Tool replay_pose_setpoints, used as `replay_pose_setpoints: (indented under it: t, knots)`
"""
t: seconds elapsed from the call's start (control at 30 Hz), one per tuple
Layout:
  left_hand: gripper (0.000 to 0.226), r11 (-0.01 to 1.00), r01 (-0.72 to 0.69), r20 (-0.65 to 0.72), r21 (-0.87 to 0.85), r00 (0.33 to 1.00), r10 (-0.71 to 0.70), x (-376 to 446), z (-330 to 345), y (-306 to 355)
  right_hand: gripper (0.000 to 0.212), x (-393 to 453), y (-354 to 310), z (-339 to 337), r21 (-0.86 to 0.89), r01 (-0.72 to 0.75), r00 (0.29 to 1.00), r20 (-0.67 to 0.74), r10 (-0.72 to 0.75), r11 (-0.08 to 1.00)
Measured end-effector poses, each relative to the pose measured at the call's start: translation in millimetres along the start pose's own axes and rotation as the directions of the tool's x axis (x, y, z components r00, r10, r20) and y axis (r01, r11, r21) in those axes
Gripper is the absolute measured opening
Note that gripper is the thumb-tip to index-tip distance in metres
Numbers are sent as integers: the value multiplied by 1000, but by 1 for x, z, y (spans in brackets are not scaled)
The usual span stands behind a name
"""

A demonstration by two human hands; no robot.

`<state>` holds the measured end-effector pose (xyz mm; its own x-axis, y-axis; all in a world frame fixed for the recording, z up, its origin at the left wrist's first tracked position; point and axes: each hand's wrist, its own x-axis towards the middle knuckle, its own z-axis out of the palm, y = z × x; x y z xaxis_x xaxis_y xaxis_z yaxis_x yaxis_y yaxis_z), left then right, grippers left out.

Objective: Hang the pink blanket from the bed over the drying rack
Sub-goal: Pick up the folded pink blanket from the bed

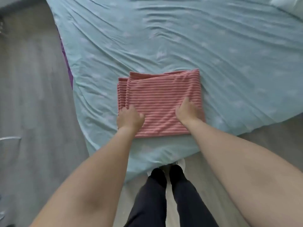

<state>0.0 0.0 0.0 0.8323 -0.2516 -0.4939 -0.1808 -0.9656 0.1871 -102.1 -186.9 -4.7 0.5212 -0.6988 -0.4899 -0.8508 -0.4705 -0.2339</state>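
The pink blanket [157,95] is ribbed and folded into a thick rectangle. It lies near the corner of the bed [180,38], which is covered with a wrinkled light teal sheet. My left hand [130,118] rests on the blanket's near left corner with its fingers curled over the edge. My right hand [186,111] lies on the near right part, fingers pressed into the fabric. The blanket is flat on the bed. The drying rack is not clearly in view.
Grey wood floor [32,95] runs along the left of the bed. A pale metal piece [9,139] shows at the left edge. My legs in dark trousers [164,202] stand at the bed's corner. A pillow [288,4] lies at the top right.
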Motion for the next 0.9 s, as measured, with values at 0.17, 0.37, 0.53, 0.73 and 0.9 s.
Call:
replay_pose_setpoints:
  t: [0.17,0.37,0.53,0.73,0.9]
  knots:
    - [70,955,296,82,-29,953,-293,70,64,-9,47,77,20,65,-8,-38,998,-53,37,999]
    - [116,902,422,114,-86,904,-412,139,113,-24,63,148,53,126,-80,-1,973,-229,-18,997]
    - [134,856,480,90,-191,877,-471,166,134,-37,86,195,86,142,-40,-149,967,-216,137,988]
    - [120,818,440,9,-370,882,-471,176,142,-33,99,207,93,140,141,-244,943,-198,269,959]
    - [40,902,176,-169,-395,951,-259,157,143,14,36,175,44,137,97,206,945,-278,-173,974]
